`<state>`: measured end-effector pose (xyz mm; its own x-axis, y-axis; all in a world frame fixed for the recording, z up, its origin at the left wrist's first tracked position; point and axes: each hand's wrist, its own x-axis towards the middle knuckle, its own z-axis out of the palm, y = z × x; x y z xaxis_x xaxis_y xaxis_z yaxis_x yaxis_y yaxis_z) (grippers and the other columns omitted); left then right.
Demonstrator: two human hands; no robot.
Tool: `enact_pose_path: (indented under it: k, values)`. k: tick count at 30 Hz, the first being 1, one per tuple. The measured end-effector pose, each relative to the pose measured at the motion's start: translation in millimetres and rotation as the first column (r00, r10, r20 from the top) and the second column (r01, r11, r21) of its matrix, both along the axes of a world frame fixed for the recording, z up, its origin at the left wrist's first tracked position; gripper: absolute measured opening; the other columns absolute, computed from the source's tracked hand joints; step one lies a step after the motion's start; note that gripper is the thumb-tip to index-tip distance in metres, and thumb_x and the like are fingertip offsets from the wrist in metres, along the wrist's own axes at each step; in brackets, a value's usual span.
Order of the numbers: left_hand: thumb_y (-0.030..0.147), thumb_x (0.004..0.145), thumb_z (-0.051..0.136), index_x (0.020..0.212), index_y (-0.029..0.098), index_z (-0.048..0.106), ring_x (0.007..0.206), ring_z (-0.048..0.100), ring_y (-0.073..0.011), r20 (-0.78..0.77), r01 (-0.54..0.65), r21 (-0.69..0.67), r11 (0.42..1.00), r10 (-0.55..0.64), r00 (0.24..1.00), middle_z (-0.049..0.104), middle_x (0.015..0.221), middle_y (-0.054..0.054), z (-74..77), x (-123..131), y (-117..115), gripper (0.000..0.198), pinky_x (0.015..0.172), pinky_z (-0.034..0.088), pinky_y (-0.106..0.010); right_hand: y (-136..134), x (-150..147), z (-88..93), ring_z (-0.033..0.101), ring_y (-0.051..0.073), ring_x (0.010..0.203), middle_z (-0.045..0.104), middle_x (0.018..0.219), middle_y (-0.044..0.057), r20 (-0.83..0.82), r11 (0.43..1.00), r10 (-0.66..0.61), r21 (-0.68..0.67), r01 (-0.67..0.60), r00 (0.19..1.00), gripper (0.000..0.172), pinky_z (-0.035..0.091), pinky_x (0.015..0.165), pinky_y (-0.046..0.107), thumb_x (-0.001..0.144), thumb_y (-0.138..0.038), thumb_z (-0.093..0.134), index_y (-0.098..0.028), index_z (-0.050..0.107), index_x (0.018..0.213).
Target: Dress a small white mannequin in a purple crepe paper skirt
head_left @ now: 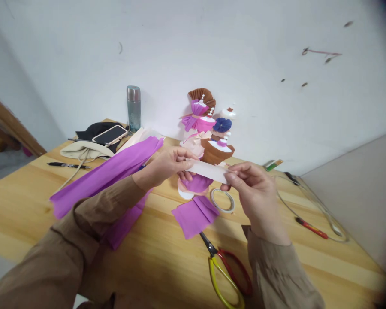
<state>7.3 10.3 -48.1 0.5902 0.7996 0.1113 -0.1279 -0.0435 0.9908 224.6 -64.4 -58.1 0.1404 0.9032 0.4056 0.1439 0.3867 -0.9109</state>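
A pale pink paper strip (209, 170) is stretched between my two hands above the table. My left hand (172, 165) pinches its left end, and my right hand (254, 189) pinches the other end between thumb and fingers. Below the strip, partly hidden by it, sits a purple and peach paper piece (196, 183). A folded purple paper piece (194, 216) lies nearer to me, with a roll of tape (222, 200) to its right. Scissors with one red and one yellow handle (217, 253) lie in front, their blade tips under the purple paper.
Paper-wrapped decorations (201, 124) stand against the wall. Long purple crepe paper (109, 174) lies under my left forearm. At left are a phone (110, 135) on a bag, a pen (69, 165) and a thermos (134, 108). A red-handled corded tool (312, 228) is at right.
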Motion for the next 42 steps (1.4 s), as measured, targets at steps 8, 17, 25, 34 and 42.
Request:
enact_pose_path:
  k: [8,17,25,34,42]
  values:
    - [0.014,0.079,0.072,0.095,0.009,0.074,0.057,0.071,-0.0124,0.116,0.141,0.012,0.99,-0.141,0.983,0.074,0.064,-0.003,-7.6,-5.1,6.5,0.016,0.055,0.058,-0.021,10.4,10.7,-7.9,0.063,0.013,0.046,0.067,0.059,-0.001,-0.189,0.981,0.192,0.017,-0.192,0.963,0.006,0.051,0.047,0.025,0.071,-0.02,0.079,-0.022,0.074,0.075]
    - [0.033,0.084,0.07,0.088,0.01,0.075,0.061,0.071,-0.0127,0.071,0.112,0.096,0.989,-0.119,0.99,0.076,0.071,-0.007,-6.2,-9.3,2.9,0.024,0.06,0.059,-0.023,5.5,11.4,-4.9,0.065,0.015,0.051,0.069,0.065,0.002,-0.079,0.988,0.144,0.073,-0.139,0.986,0.016,0.055,0.051,0.029,0.077,-0.036,0.078,-0.02,0.075,0.075]
    - [0.006,0.076,0.069,0.09,0.009,0.067,0.051,0.067,-0.0082,0.024,-0.077,0.089,0.993,0.075,0.997,0.069,0.057,0.002,-1.4,3.5,-10.2,0.015,0.051,0.055,-0.016,-4.4,2.0,3.0,0.066,0.011,0.052,0.07,0.067,-0.003,0.061,0.995,-0.093,0.048,0.091,0.994,0.017,0.057,0.053,0.023,0.074,-0.02,0.079,-0.023,0.075,0.09]
    - [0.005,0.079,0.062,0.082,0.009,0.067,0.046,0.063,-0.0051,-0.109,-0.101,0.123,0.987,0.115,0.987,0.065,0.053,0.004,8.5,0.6,-19.1,0.007,0.048,0.051,-0.012,-12.4,10.4,3.7,0.062,0.009,0.051,0.068,0.062,-0.002,0.314,0.993,-0.12,0.031,0.116,0.942,0.008,0.052,0.052,0.021,0.083,-0.028,0.073,-0.021,0.074,0.079]
    - [0.005,0.081,0.059,0.074,0.012,0.063,0.05,0.066,-0.0072,-0.118,-0.106,0.226,0.968,0.135,0.984,0.066,0.055,0.003,7.5,-0.9,-16.5,0.01,0.048,0.05,-0.012,-10.5,11.4,2.5,0.065,0.011,0.056,0.069,0.067,0.0,0.384,0.995,-0.098,0.036,0.091,0.918,0.018,0.053,0.056,0.023,0.089,-0.035,0.068,-0.02,0.068,0.078]
